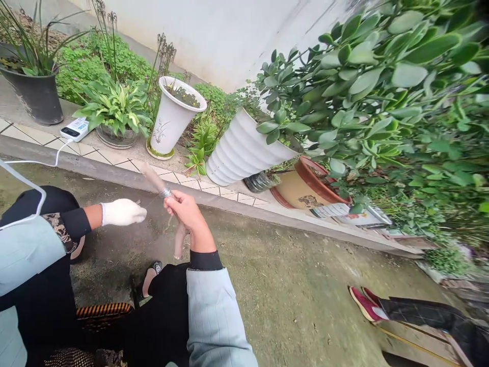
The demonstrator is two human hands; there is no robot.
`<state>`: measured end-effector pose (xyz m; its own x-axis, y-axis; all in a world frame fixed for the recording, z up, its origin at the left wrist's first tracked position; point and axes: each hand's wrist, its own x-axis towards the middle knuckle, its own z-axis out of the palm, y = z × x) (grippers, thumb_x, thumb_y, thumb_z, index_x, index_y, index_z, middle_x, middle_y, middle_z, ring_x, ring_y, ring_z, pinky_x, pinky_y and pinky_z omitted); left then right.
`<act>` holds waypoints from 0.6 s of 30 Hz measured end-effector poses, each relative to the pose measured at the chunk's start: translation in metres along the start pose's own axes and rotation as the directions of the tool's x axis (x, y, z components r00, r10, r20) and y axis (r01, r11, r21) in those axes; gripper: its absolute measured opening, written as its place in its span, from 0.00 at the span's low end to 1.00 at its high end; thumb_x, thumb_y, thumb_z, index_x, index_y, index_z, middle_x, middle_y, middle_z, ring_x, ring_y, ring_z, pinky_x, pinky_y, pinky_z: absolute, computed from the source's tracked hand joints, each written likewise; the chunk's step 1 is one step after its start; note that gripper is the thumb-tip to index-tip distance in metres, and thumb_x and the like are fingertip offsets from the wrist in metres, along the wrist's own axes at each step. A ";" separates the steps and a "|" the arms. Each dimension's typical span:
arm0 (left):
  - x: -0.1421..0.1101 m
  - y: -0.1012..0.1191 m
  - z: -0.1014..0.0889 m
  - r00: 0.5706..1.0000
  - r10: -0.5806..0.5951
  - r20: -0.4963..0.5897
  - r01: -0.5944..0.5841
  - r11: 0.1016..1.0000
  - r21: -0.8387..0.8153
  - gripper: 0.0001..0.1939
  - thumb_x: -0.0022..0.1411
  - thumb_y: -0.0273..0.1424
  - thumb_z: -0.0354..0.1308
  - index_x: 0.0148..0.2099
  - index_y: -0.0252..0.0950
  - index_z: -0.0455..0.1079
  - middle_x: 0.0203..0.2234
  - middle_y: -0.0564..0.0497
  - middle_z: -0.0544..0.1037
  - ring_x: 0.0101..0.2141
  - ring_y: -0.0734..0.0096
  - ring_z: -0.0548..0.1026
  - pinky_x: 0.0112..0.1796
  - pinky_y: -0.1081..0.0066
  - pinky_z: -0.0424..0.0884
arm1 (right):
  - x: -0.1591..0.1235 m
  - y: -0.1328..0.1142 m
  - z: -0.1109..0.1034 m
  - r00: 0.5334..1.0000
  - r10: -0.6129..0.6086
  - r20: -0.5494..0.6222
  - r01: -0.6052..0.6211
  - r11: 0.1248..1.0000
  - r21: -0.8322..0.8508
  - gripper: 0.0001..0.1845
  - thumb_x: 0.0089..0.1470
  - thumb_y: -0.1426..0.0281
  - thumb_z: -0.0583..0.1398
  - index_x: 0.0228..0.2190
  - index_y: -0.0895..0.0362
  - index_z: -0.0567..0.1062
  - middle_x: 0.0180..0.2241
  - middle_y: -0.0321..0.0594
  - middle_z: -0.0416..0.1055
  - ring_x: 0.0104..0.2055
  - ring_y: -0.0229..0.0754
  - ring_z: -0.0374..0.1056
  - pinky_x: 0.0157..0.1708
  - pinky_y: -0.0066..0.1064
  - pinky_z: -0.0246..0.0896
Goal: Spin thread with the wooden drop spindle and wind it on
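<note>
My right hand (187, 211), bare, is wrapped round a pale wooden stick (153, 178) that slants up and away; a lower piece of wood (179, 242) shows beneath the hand. Just ahead of my thumb, a band of thin silvery wire (165, 192) is wound round the stick. My left hand (123, 212), in a white glove, is closed to the left of the stick and apart from it. A faint strand seems to run from its fingertips to the wound band. Both hands are above the ground in front of my knees.
A tiled ledge (110, 157) carries potted plants, including a white pot (171, 120), a ribbed white planter (244, 148) and a tan pot (305, 184). On it lies a white device (77, 129) with a cable. Another person's red shoe (364, 304) is at right.
</note>
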<state>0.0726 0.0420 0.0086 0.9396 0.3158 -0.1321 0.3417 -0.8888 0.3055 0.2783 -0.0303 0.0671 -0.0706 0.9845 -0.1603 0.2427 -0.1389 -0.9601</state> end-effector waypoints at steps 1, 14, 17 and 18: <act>0.001 0.000 0.004 1.000 0.011 0.008 -0.011 0.999 0.044 0.11 0.66 0.33 0.48 0.35 0.38 0.70 0.22 0.53 0.74 0.19 0.72 0.68 0.24 0.74 0.57 | 0.004 0.005 -0.005 0.997 0.021 -0.070 -0.025 0.998 -0.055 0.14 0.52 0.60 0.57 0.33 0.59 0.72 0.24 0.34 0.66 0.22 0.32 0.58 0.24 0.25 0.54; 0.005 0.005 0.007 0.998 -0.002 -0.062 0.017 0.970 0.241 0.07 0.61 0.26 0.50 0.34 0.36 0.69 0.18 0.48 0.72 0.18 0.65 0.70 0.24 0.70 0.62 | -0.004 0.040 0.025 0.822 0.456 0.342 0.006 0.593 -0.805 0.09 0.49 0.65 0.63 0.32 0.56 0.77 0.30 0.38 0.73 0.32 0.39 0.67 0.30 0.27 0.55; 0.005 0.002 0.012 0.994 -0.022 -0.102 0.032 0.995 0.095 0.09 0.63 0.28 0.49 0.32 0.36 0.68 0.17 0.51 0.72 0.17 0.69 0.68 0.25 0.72 0.63 | -0.020 0.030 0.024 0.750 0.254 0.611 -0.043 0.940 -0.339 0.13 0.47 0.64 0.64 0.36 0.56 0.76 0.26 0.33 0.69 0.27 0.33 0.63 0.30 0.25 0.57; 0.005 0.001 0.014 0.991 -0.030 -0.129 0.035 0.999 0.033 0.09 0.63 0.29 0.49 0.32 0.37 0.68 0.17 0.52 0.71 0.17 0.70 0.68 0.26 0.73 0.62 | -0.024 0.026 0.020 0.808 0.165 0.566 -0.084 0.983 -0.166 0.15 0.47 0.63 0.64 0.37 0.57 0.75 0.27 0.33 0.69 0.27 0.32 0.63 0.30 0.25 0.58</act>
<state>0.0774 0.0379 -0.0047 0.9237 0.3827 -0.0183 0.3732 -0.8877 0.2695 0.2670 -0.0594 0.0409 -0.5648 0.7119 -0.4174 0.4048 -0.2018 -0.8919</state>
